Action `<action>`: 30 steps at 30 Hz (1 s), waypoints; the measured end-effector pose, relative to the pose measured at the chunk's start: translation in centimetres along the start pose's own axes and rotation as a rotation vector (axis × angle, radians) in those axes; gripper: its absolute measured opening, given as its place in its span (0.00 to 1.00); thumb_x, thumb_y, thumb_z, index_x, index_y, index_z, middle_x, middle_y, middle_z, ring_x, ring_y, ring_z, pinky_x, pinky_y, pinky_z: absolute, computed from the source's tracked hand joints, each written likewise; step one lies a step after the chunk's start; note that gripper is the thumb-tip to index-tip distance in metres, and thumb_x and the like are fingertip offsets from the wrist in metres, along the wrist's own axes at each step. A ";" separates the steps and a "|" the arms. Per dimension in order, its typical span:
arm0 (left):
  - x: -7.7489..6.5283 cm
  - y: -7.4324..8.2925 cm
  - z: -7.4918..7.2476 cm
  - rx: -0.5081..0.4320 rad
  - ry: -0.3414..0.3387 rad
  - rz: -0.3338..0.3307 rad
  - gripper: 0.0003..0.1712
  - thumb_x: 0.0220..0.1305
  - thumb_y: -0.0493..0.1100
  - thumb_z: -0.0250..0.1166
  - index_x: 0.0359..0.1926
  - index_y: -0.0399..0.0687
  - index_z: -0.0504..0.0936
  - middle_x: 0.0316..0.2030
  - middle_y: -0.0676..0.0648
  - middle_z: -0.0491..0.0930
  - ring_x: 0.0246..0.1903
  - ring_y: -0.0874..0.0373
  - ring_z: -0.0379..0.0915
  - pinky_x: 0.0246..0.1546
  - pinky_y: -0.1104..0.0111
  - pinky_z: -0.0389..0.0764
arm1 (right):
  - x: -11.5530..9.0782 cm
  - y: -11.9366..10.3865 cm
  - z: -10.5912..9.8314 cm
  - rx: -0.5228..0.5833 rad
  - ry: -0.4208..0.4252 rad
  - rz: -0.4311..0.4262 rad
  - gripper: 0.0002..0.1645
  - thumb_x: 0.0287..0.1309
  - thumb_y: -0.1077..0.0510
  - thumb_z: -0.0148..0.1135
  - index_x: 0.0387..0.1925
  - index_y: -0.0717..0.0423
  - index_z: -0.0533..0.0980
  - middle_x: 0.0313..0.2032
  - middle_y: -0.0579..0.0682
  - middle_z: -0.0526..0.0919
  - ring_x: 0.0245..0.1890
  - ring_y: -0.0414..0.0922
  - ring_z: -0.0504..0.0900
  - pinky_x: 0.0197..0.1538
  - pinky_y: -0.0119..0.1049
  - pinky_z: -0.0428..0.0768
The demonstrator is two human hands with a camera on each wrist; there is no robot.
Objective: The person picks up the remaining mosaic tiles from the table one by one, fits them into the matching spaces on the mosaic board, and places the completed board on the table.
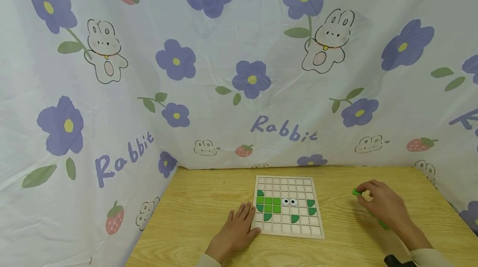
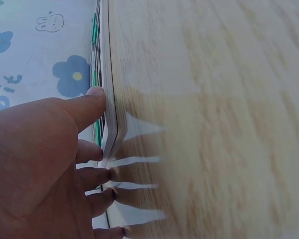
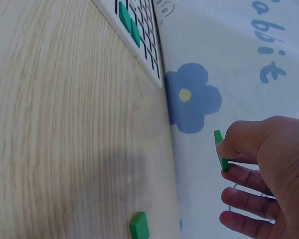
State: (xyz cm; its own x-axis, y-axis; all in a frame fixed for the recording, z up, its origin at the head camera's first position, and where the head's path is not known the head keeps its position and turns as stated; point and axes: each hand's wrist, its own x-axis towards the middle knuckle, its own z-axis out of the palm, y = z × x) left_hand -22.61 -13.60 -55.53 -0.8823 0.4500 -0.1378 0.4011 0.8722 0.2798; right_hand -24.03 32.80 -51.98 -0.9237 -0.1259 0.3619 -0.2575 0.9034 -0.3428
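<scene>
A wooden grid board (image 1: 287, 183) lies on the table, with bright green square tiles (image 1: 268, 201) grouped at its left. Two eye tiles (image 1: 285, 202) sit beside them, and several dark green quarter-round tiles (image 1: 295, 219) are spread over other cells. My left hand (image 1: 236, 229) rests with its fingers spread along the board's left edge; the left wrist view shows the thumb on the rim (image 2: 109, 99). To the right of the board, my right hand (image 1: 384, 202) pinches a small green tile (image 3: 220, 149) between thumb and index finger, raised above the table.
Below my right hand another green tile (image 3: 139, 226) lies on the wooden table (image 1: 194, 192). A white cloth (image 1: 216, 113) with printed flowers and rabbits hangs behind the table and along its sides. A black object (image 1: 398, 261) shows near the right sleeve.
</scene>
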 end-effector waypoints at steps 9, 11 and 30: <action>0.1 -0.1 0.1 0.003 -0.001 -0.008 0.44 0.83 0.63 0.53 0.86 0.46 0.55 0.86 0.41 0.49 0.85 0.42 0.45 0.79 0.36 0.56 | 0.7 -1.8 -0.1 0.005 0.040 -0.040 0.09 0.60 0.57 0.78 0.42 0.48 0.87 0.46 0.52 0.87 0.39 0.51 0.86 0.31 0.42 0.81; 0.1 -0.1 0.1 0.003 -0.003 -0.009 0.44 0.83 0.63 0.53 0.86 0.46 0.54 0.86 0.42 0.49 0.85 0.42 0.44 0.80 0.36 0.56 | 0.8 -2.3 -0.1 0.004 0.045 -0.048 0.08 0.60 0.57 0.77 0.41 0.48 0.87 0.46 0.51 0.87 0.39 0.51 0.86 0.31 0.41 0.81; 0.1 -0.1 0.2 0.002 0.001 -0.008 0.44 0.82 0.64 0.53 0.86 0.45 0.55 0.86 0.41 0.50 0.85 0.41 0.46 0.79 0.36 0.56 | 2.1 -6.9 2.4 0.014 0.071 -0.188 0.08 0.58 0.58 0.79 0.39 0.46 0.87 0.42 0.45 0.86 0.36 0.46 0.83 0.31 0.33 0.78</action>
State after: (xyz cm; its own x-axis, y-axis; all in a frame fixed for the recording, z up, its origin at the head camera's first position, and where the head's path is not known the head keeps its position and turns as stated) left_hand -22.71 -13.63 -55.74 -0.8856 0.4432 -0.1390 0.3950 0.8760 0.2769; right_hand -24.88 25.30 -50.94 -0.8367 -0.2625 0.4806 -0.4281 0.8608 -0.2753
